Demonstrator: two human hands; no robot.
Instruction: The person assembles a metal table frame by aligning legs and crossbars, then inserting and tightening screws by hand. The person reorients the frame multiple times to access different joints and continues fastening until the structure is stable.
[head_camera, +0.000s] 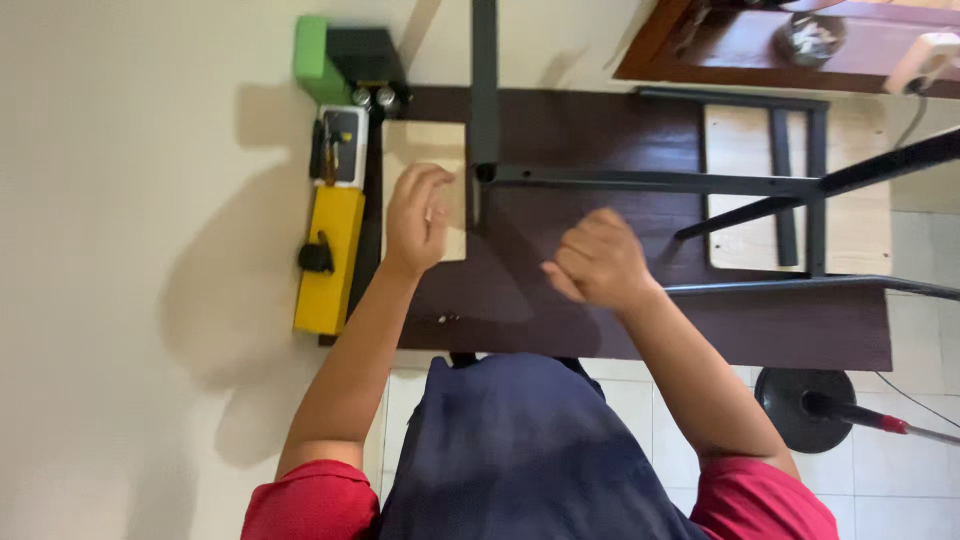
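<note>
Plywood panel (424, 160) is lying flat at the left end of the dark tabletop (600, 130), beside a yellow tool case (328, 262). Your left hand (417, 218) is resting on it, fingers curled loosely, gripping nothing; your right hand (600, 262) is hovering clenched over the tabletop.

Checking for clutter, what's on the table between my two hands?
In the head view, only bare dark table top lies between the left hand and right hand; the black metal bar ends just above that stretch.

Matt dark wood-look tabletop (600, 130), pale raw wooden board (425, 145), black painted metal frame (640, 180).
</note>
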